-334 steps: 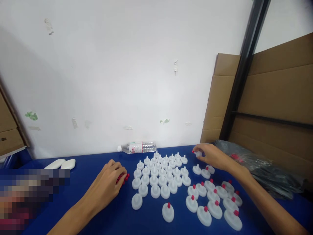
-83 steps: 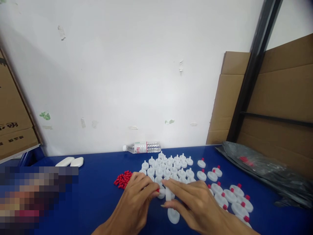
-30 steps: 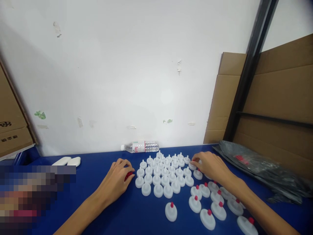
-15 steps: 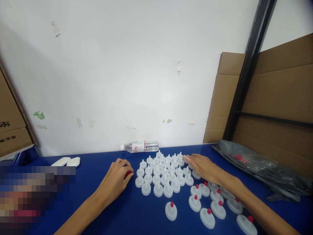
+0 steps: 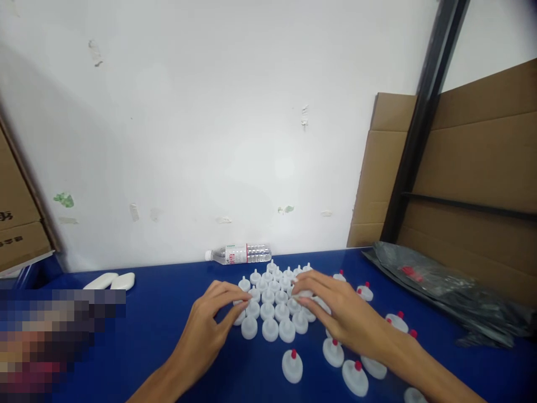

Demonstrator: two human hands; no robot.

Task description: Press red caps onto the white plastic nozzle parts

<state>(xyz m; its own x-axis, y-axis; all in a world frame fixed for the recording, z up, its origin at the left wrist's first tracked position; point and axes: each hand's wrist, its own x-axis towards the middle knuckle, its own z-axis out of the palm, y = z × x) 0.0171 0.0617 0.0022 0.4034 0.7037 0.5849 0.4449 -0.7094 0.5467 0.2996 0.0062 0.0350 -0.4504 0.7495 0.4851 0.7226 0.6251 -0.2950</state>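
Note:
Several white plastic caps (image 5: 270, 329) stand in a tight cluster on the blue table (image 5: 159, 313). To the right and front stand others with a red plug on top (image 5: 292, 364). My left hand (image 5: 212, 327) lies left of the cluster, fingers curled and pinched toward its left edge; what they hold is hidden. My right hand (image 5: 339, 313) reaches over the cluster from the right, its fingertips closed on a white cap (image 5: 302, 293). The pile of loose red plugs is hidden under my left hand.
A clear water bottle (image 5: 239, 253) lies along the wall behind the caps. A black plastic bag (image 5: 444, 285) lies at the right by brown cardboard sheets (image 5: 470, 162). Two white oval pieces (image 5: 109, 281) rest at the left. A cardboard box (image 5: 19, 235) stands far left.
Both hands have drawn together over the cluster: the left came off the red plug pile toward the caps, and the right moved left from the far right corner and closed on a white cap.

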